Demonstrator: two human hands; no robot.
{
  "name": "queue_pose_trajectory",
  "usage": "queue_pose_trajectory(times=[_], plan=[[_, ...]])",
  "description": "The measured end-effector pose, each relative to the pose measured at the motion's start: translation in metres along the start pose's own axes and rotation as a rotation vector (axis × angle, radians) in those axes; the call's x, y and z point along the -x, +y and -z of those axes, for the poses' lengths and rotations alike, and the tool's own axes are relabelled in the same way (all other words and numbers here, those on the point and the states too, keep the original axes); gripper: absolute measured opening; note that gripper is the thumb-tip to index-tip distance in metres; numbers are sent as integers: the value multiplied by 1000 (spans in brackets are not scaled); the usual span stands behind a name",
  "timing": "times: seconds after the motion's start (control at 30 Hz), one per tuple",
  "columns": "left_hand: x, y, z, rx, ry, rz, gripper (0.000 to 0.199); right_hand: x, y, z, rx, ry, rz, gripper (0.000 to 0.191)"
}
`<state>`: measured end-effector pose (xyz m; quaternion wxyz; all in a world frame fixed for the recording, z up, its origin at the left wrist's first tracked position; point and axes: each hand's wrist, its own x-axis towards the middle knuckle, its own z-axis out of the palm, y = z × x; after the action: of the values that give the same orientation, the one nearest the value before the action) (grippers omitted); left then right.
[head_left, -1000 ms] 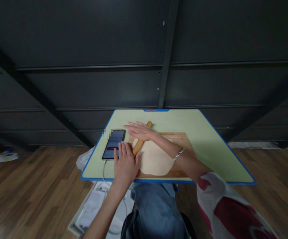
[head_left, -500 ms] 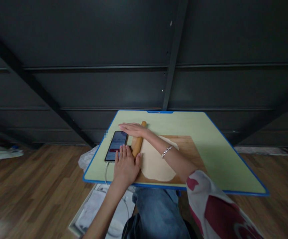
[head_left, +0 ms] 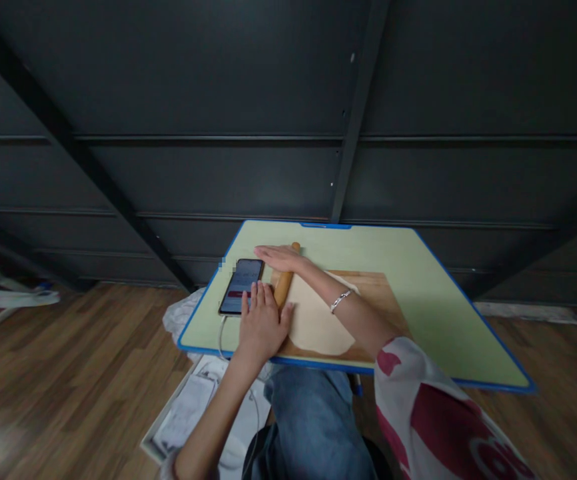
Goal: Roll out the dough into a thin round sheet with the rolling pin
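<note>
A wooden rolling pin (head_left: 283, 288) lies lengthwise at the left edge of a flat, pale sheet of dough (head_left: 313, 320). My left hand (head_left: 263, 325) rests flat over the pin's near end, fingers stretched forward and the thumb apart. Across the pin's far part lies my right hand (head_left: 279, 257), palm down with straight fingers pointing left. The right forearm crosses above the dough and hides some of it. Under the dough is a wooden board (head_left: 376, 293). A phone (head_left: 233, 283) with its screen lit sits just left of both hands, partly covered by the left fingertips.
The board stands on a pale green, blue-edged small table (head_left: 448, 327). A white cable (head_left: 220, 337) runs from the phone over the near edge. Beneath is a white box (head_left: 168, 417) with things in it. Dark panels (head_left: 248, 180) rise behind the table.
The whole view has shifted slightly, so the table sits a little farther right. Both hands stay on the rolling pin, with little visible movement against the board.
</note>
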<state>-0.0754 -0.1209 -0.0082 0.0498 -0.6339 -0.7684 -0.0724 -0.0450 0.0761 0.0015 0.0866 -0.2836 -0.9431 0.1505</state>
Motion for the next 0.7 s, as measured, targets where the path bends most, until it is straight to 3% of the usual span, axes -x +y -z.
queue_pose_trajectory(times=[0.17,0.4,0.7], plan=[[6,14,-1,15,27,-116,72,37,14,6,75,-23,-14,51],[25,49,8,-52,88,-179,77,95,31,8,97,107,-87,56],[34,55,6,-34,114,-134,67,157,36,13,307,166,-1,48]])
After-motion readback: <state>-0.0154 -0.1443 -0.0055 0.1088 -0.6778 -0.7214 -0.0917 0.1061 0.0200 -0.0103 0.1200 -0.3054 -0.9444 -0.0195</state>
